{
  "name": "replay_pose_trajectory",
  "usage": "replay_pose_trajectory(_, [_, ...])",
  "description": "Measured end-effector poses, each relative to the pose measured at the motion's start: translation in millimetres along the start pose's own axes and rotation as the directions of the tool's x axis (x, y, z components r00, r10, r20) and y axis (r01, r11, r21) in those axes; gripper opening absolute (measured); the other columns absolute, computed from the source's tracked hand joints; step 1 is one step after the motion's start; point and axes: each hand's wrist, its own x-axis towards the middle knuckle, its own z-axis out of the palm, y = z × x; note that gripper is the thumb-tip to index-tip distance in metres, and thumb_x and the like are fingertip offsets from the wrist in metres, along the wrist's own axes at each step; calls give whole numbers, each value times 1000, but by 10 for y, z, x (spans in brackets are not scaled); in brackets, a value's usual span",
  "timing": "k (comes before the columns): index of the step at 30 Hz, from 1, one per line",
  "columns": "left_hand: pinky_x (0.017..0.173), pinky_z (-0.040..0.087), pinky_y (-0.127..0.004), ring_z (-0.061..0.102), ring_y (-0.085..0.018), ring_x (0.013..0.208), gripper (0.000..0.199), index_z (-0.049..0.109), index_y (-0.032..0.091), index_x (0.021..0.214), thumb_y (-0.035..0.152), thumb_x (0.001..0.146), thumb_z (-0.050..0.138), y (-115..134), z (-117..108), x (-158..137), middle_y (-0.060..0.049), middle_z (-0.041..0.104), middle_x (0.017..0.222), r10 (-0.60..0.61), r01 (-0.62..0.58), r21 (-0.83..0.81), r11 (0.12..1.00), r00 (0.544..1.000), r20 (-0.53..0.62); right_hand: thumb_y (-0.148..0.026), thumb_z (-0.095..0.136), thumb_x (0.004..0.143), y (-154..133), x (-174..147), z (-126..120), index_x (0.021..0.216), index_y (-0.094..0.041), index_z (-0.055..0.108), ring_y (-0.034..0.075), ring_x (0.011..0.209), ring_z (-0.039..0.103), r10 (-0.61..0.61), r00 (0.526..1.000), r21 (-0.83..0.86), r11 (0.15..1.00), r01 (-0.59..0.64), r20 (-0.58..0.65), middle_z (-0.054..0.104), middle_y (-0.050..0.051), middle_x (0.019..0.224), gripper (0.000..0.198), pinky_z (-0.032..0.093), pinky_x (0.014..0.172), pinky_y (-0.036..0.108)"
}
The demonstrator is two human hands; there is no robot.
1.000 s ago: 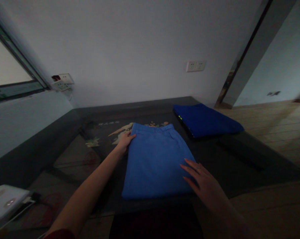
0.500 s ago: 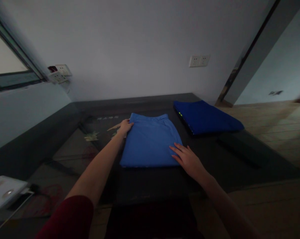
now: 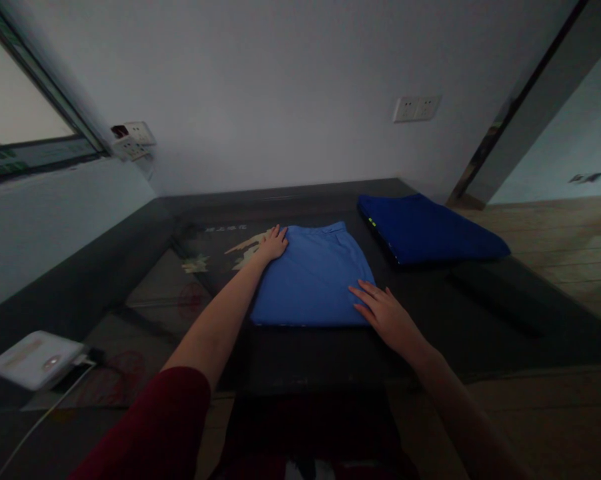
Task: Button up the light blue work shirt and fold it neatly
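Observation:
A light blue folded garment with a waistband along its far edge, like a skirt or trousers [image 3: 313, 280], lies flat on the dark table. My left hand [image 3: 274, 244] rests on its far left corner, fingers extended and pointing away from me. At the near right edge, my right hand [image 3: 380, 307] lies on the cloth with its fingers spread. Neither hand grips the fabric. To the right, apart from both hands, sits a darker blue folded cloth [image 3: 430, 230] with small yellow-green marks on its left edge.
The dark glossy table [image 3: 300, 363] carries printed flower and writing patterns. A white device [image 3: 38, 360] with a cable stands at the near left. A long dark object [image 3: 495, 300] lies right of the garment. Wall sockets [image 3: 416, 109] are behind.
My left hand has shifted from the garment's left edge up onto its far left corner, fingers now straighter. My right hand stays at the near right edge. The view has shifted slightly.

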Motion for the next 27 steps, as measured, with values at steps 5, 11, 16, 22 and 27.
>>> replay_pose_trajectory(5, [111, 21, -51, 16, -31, 143, 56, 33, 13, 143, 28, 91, 44, 22, -247, -98, -19, 21, 154, -3, 1, -39, 999, 998, -58, -39, 35, 97, 28, 7, 24, 136, -24, 47, 27, 132, 41, 0, 1000, 30, 1000, -1, 19, 44, 11, 143, 44, 28, 107, 59])
replay_pose_trajectory(11, [92, 45, -30, 62, -20, 104, 41, 55, 15, 125, 30, 88, 47, 24, -800, -892, -11, 66, 116, 75, -72, -121, 990, 997, 23, -42, 35, 96, 40, -25, 40, 134, -21, 50, 29, 133, 38, -13, 998, 51, 999, 16, -58, 43, 13, 144, 46, 29, 107, 57])
replay_pose_trajectory(16, [79, 49, -32, 67, -23, 89, 43, 57, 25, 123, 46, 87, 47, 9, -914, -2016, -6, 72, 98, 15, -5, -87, 996, 994, 107, -46, 37, 94, 15, -156, -37, 122, -17, 59, 29, 122, 49, 96, 955, 152, 987, -55, -280, 54, 14, 131, 46, 36, 104, 51])
replay_pose_trajectory(22, [81, 50, -34, 65, -22, 89, 29, 63, 20, 101, 39, 87, 46, -38, -492, -2736, -7, 70, 97, -203, 164, -197, 967, 960, -195, -52, 41, 90, 35, -340, -60, 102, -17, 63, 25, 92, 60, 279, 875, 242, 951, -193, -397, 65, 11, 100, 43, 47, 84, 41])
replay_pose_trajectory(27, [86, 49, -35, 63, -21, 93, 23, 65, 19, 96, 34, 81, 55, 17, -381, -2761, -7, 69, 98, -125, 49, -314, 948, 966, -226, -61, 42, 86, 101, -343, -35, 94, -18, 63, 24, 77, 58, 352, 884, 223, 930, -292, -308, 64, 9, 85, 49, 46, 72, 38])
